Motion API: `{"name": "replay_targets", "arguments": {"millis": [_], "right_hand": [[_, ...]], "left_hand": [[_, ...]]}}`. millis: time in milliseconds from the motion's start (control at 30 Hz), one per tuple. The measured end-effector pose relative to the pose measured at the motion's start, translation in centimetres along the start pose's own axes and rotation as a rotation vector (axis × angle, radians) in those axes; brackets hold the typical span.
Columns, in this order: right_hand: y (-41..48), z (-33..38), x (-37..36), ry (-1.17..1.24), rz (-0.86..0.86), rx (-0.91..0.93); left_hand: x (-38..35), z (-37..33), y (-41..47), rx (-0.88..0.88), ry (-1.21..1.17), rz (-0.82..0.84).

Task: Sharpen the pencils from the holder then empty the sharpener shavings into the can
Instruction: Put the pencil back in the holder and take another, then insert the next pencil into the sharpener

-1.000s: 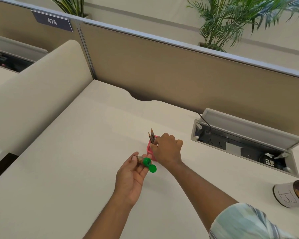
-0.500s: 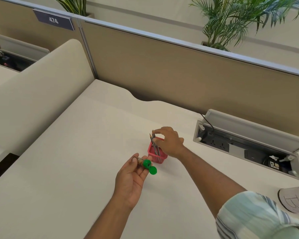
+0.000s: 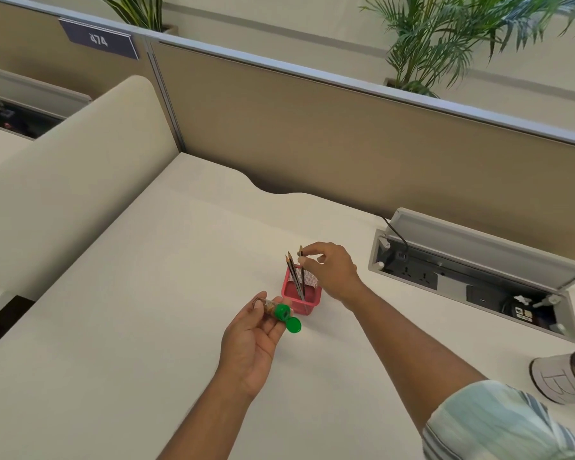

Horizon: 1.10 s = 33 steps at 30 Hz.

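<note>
A red mesh pencil holder (image 3: 304,302) stands on the cream desk (image 3: 146,327) with three dark pencils in it. My right hand (image 3: 331,270) pinches the top of one pencil (image 3: 301,273), whose lower part is still inside the holder. The two other pencils (image 3: 292,272) lean to the left. My left hand (image 3: 253,333) holds a clear tube sharpener (image 3: 273,308) with a green head and its green cap (image 3: 293,325) flipped open; shavings show inside. A white can (image 3: 565,378) lies at the right edge.
An open cable box (image 3: 472,277) with sockets is sunk into the desk right of the holder. A tan partition (image 3: 346,134) closes the far side, a rounded cream divider (image 3: 63,194) the left. Palm plants rise behind the partition.
My right hand has risen from around the holder and now pinches one pencil by its top, drawing it upward. My left hand with the sharpener has stayed put.
</note>
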State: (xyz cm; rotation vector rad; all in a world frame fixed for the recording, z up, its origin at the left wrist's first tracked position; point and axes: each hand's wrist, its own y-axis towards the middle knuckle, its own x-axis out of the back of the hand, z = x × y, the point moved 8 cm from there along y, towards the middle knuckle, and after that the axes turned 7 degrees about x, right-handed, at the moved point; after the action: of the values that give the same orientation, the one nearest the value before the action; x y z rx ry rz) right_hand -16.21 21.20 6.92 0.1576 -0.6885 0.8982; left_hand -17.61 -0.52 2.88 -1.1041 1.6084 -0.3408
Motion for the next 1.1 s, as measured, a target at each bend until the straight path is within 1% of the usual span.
{"name": "replay_targets", "arguments": {"millis": [200,300,400,500,567,867,1100], "right_hand": [[-2.2,2.1,4.0,0.171,-0.115,0.11],[-5.4,3.5,6.9,0.217,-0.171,0.186],[-9.1,4.6,8.1,0.111,-0.091,0.23],[-12.9,5.2,8.4,-0.073,-0.021,0.229],[-14.8,5.0,8.1,-0.136,0.018,0.213],[-20.7,2.3,6.5,-0.061,0.05,0.109],[-23.4,2.5,6.6,-0.077,0.055,0.124]], "left_hand": [[-1.2,0.1,-0.6,-0.013,-0.002,0.058],[-1.7,0.6,-1.0,-0.011,-0.007,0.063],[-2.4,1.3,-1.8,-0.005,0.02,0.087],[-3.2,1.9,-2.6,0.002,0.041,0.125],[-3.6,2.3,-3.0,0.001,0.051,0.153],[-4.2,4.0,-5.1,0.01,0.126,0.185],[-4.3,4.8,-6.4,-0.008,0.146,0.191]]}}
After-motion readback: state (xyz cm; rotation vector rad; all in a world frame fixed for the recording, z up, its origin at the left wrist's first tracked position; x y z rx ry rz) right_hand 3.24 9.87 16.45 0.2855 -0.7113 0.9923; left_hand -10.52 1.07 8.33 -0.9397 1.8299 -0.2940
